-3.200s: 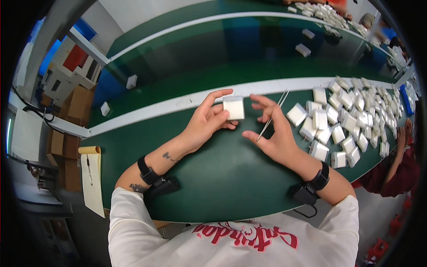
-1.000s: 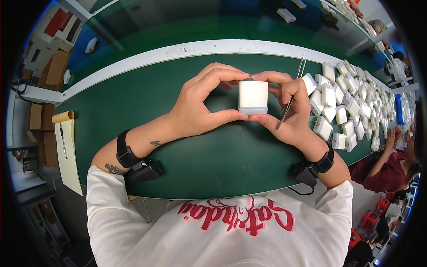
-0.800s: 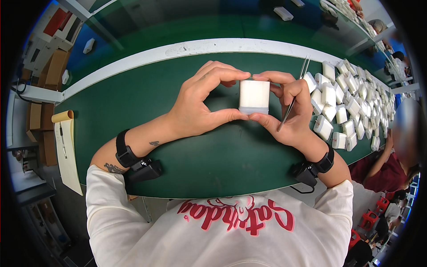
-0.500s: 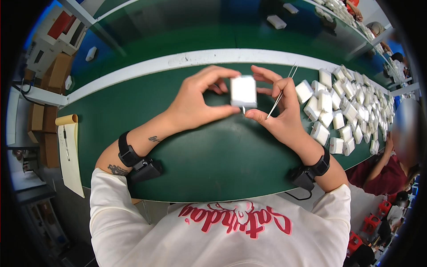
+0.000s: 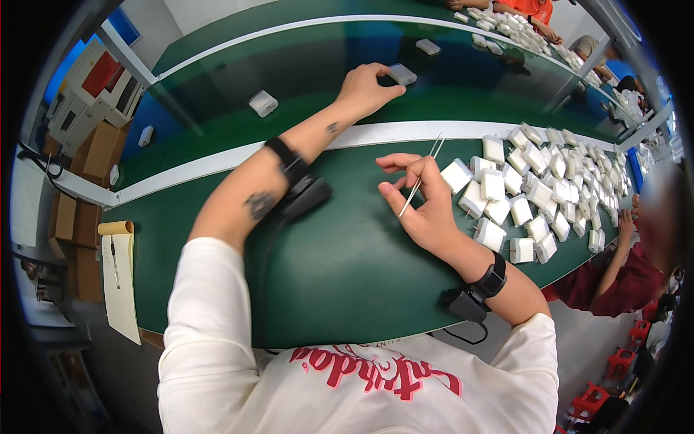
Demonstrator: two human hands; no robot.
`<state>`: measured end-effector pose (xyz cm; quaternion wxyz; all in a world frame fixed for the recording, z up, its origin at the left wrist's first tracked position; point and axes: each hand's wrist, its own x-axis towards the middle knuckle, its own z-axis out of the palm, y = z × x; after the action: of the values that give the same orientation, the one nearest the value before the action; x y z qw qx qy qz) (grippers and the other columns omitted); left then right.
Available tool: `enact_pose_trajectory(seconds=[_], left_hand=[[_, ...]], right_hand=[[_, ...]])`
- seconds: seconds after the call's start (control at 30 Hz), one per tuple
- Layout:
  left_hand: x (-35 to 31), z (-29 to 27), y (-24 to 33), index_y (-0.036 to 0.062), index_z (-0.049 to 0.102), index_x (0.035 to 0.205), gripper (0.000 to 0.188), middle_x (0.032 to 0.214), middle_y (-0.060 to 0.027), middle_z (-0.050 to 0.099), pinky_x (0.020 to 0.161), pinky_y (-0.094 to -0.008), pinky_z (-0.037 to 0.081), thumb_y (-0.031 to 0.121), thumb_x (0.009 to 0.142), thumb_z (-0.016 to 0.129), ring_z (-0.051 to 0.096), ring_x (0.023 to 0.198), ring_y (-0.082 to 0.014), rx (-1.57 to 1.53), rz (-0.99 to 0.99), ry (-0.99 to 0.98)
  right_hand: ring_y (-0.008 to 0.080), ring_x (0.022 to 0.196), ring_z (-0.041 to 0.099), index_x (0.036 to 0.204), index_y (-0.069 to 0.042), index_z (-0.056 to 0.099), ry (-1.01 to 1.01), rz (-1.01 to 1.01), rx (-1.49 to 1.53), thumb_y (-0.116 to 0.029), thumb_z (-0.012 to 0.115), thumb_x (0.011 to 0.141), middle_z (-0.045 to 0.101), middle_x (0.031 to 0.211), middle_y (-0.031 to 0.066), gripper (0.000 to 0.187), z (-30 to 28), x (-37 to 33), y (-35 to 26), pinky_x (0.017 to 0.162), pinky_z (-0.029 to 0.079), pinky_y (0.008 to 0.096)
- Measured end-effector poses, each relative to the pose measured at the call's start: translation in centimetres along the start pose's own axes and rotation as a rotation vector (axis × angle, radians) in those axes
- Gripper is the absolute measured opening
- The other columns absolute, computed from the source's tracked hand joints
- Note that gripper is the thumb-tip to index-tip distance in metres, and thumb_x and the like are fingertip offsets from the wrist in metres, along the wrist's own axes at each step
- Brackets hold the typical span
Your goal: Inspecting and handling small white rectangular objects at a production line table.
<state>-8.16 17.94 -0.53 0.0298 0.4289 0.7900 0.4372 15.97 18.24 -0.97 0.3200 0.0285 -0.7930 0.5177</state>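
Observation:
My left hand (image 5: 369,90) reaches over the white rail to the far green strip. Its thumb and index finger close about the near end of a white power adapter (image 5: 403,74) there; whether the adapter rests fully on the strip is hard to tell. Above the near table, my right hand (image 5: 426,199) has curled fingers with thin metal tweezers (image 5: 421,177) held across them, tips pointing down toward me. To the right of that hand lies a large pile of white power adapters (image 5: 538,192), some with metal pins showing.
The white rail (image 5: 376,133) divides the near table (image 5: 325,282) from the far strip. More adapters (image 5: 263,103) lie scattered on the strip. A notepad (image 5: 121,289) with a pen is at the left edge. A person in dark red (image 5: 603,282) sits beyond the pile.
My left hand has carried the adapter from between both hands forward over the rail to the far strip. My right hand has moved slightly left and nearer, keeping the tweezers.

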Motion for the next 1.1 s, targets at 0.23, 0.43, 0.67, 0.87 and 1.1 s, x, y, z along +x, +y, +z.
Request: enact_pose_trajectory(seconds=[0.23, 0.43, 0.67, 0.87, 1.1], left_hand=[[4.0, 4.4, -2.6, 0.0017, 0.062, 0.131, 0.082, 0.119, -0.0136, 0.067, 0.102, -0.041, 0.042, 0.052, 0.07, 0.083, 0.056, 0.117, -0.0282, 0.173, -0.122, 0.076], [-2.6, -0.8, -2.2, -0.0029, 0.057, 0.135, 0.062, 0.109, -0.0063, 0.067, 0.088, -0.0246, 0.049, 0.014, 0.081, 0.082, 0.058, 0.092, -0.0099, -0.529, -0.068, -0.112], [-16.6, -7.7, 1.2, 0.0058, 0.066, 0.124, 0.059, 0.116, -0.0068, 0.067, 0.077, -0.0288, 0.051, 0.02, 0.071, 0.089, 0.06, 0.101, -0.0168, -0.31, 0.241, -0.177], [-18.3, -8.5, 2.2, 0.0069, 0.071, 0.115, 0.056, 0.107, -0.007, 0.069, 0.078, -0.0325, 0.052, 0.022, 0.065, 0.091, 0.061, 0.096, -0.0226, -0.185, 0.436, -0.018], [-18.6, -8.3, 2.3, 0.0068, 0.072, 0.113, 0.056, 0.103, -0.0073, 0.07, 0.082, -0.034, 0.05, 0.02, 0.063, 0.092, 0.061, 0.095, -0.0226, -0.176, 0.521, 0.071]], right_hand=[[0.0241, 0.095, 0.067, 0.089, -0.005, 0.04, 0.018, 0.044, -0.003, -0.001, 0.068, 0.088, 0.067, 0.112, 0.0195, 0.028, -0.5, 0.3, 0.4, 0.082, 0.052, 0.0337], [0.0254, 0.104, 0.063, 0.092, -0.005, 0.041, 0.088, 0.048, -0.01, -0.006, 0.072, 0.088, 0.063, 0.122, 0.018, 0.031, -0.3, 0.3, 0.8, 0.083, 0.05, 0.0352], [0.0266, 0.115, 0.06, 0.096, -0.007, 0.04, -0.068, 0.079, 0.023, -0.014, 0.084, 0.08, 0.052, 0.142, 0.0193, 0.048, -0.2, 0.1, 0.1, 0.088, 0.05, 0.0359], [0.0296, 0.112, 0.063, 0.093, -0.009, 0.037, -0.163, -0.128, 0.056, -0.009, 0.083, 0.079, 0.058, 0.135, 0.0218, 0.048, 0.0, 0.2, 0.1, 0.084, 0.054, 0.0346], [0.0272, 0.092, 0.062, 0.088, -0.011, 0.036, -0.163, -0.254, -0.07, -0.015, 0.084, 0.079, 0.061, 0.13, 0.0238, 0.049, -0.1, 0.6, -0.3, 0.079, 0.053, 0.0341]])
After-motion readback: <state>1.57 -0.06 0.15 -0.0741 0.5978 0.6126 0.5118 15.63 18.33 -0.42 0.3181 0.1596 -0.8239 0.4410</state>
